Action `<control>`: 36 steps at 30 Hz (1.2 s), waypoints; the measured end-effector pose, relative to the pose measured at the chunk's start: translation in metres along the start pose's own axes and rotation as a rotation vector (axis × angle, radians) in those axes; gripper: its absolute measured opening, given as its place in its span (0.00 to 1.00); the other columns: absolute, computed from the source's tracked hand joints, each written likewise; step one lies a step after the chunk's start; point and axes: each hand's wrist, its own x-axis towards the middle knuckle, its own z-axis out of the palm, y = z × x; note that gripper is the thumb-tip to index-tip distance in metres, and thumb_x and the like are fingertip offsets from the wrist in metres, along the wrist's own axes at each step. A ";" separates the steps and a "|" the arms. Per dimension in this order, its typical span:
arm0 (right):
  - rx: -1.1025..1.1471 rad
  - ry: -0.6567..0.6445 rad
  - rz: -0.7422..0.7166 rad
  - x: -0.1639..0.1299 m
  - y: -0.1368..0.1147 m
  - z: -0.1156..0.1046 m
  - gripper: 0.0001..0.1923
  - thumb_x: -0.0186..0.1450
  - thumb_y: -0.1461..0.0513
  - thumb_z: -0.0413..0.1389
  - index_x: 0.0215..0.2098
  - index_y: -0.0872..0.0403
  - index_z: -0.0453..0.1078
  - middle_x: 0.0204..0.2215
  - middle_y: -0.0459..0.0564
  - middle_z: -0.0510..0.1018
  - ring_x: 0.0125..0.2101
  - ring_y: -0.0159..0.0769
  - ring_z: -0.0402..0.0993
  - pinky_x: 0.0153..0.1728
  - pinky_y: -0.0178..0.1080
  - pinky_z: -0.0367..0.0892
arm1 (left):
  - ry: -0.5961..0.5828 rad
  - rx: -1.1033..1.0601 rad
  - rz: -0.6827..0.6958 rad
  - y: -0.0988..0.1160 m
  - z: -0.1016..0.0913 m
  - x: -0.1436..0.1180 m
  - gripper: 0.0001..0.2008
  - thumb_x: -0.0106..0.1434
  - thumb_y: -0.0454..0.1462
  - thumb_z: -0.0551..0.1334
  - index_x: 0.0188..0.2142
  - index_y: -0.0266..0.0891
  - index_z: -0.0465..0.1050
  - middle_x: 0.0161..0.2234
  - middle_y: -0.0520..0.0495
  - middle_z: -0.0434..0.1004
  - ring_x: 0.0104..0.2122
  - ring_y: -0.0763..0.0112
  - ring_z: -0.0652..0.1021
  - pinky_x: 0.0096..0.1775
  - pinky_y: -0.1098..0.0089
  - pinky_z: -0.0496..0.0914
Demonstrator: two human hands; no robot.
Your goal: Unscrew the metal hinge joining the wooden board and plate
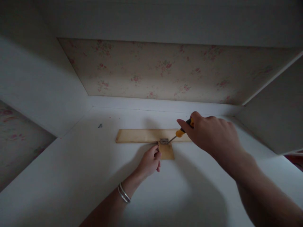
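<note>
My right hand (210,132) is wrapped round the yellow and black handle of a screwdriver (180,133). Its tip meets the right side of a small metal hinge (164,141). That hinge lies across the joint between a long wooden strip (137,135) and a small square wooden piece (167,153). With fingers closed at the left edge of the small piece, my left hand (150,159) holds it against the strip. My right hand covers part of the strip's right end.
Both wooden pieces lie on a white surface (94,176). A few small dark metal bits (100,125) sit to the left of the strip. White panels stand at the left and right, and a floral-patterned panel (142,69) is at the back.
</note>
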 end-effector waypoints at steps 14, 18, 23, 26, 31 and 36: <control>-0.082 -0.388 -0.464 0.063 0.000 -0.032 0.24 0.69 0.49 0.40 0.43 0.51 0.73 0.34 0.60 0.78 0.35 0.50 0.75 0.33 0.46 0.62 | -0.015 -0.035 -0.022 0.007 -0.001 -0.001 0.16 0.66 0.36 0.52 0.51 0.33 0.65 0.22 0.56 0.63 0.15 0.78 0.66 0.16 0.78 0.62; -0.002 -0.465 -0.453 0.063 -0.006 -0.038 0.25 0.62 0.42 0.49 0.46 0.49 0.71 0.36 0.56 0.79 0.34 0.47 0.75 0.31 0.43 0.62 | -0.013 -0.060 -0.027 0.004 -0.001 0.000 0.15 0.65 0.35 0.53 0.50 0.35 0.65 0.23 0.56 0.64 0.16 0.78 0.68 0.17 0.78 0.63; -0.139 -0.446 -0.317 0.058 -0.011 -0.045 0.32 0.65 0.41 0.39 0.41 0.54 0.73 0.35 0.63 0.78 0.37 0.54 0.75 0.32 0.46 0.61 | -0.011 -0.065 -0.007 0.001 -0.001 0.001 0.11 0.65 0.35 0.53 0.46 0.35 0.66 0.24 0.56 0.64 0.16 0.79 0.68 0.16 0.78 0.62; -0.052 -0.502 -0.507 0.058 -0.008 -0.047 0.21 0.64 0.49 0.48 0.46 0.51 0.71 0.36 0.58 0.78 0.34 0.46 0.74 0.30 0.42 0.60 | -0.012 -0.067 -0.015 0.002 -0.001 0.001 0.11 0.65 0.34 0.52 0.47 0.35 0.66 0.24 0.56 0.64 0.16 0.78 0.68 0.16 0.77 0.62; -0.080 -0.429 -0.395 0.051 -0.012 -0.044 0.31 0.64 0.39 0.43 0.50 0.51 0.69 0.37 0.60 0.78 0.36 0.51 0.75 0.31 0.44 0.62 | -0.010 -0.065 -0.021 0.004 -0.001 0.000 0.11 0.66 0.34 0.53 0.47 0.36 0.66 0.22 0.57 0.64 0.16 0.78 0.67 0.18 0.78 0.63; -0.037 -0.332 -0.479 0.045 -0.013 -0.037 0.21 0.66 0.50 0.49 0.47 0.56 0.70 0.39 0.60 0.78 0.39 0.49 0.75 0.35 0.43 0.64 | -0.002 -0.057 -0.032 0.004 -0.001 0.000 0.11 0.65 0.33 0.53 0.46 0.35 0.65 0.22 0.57 0.64 0.16 0.78 0.68 0.18 0.78 0.63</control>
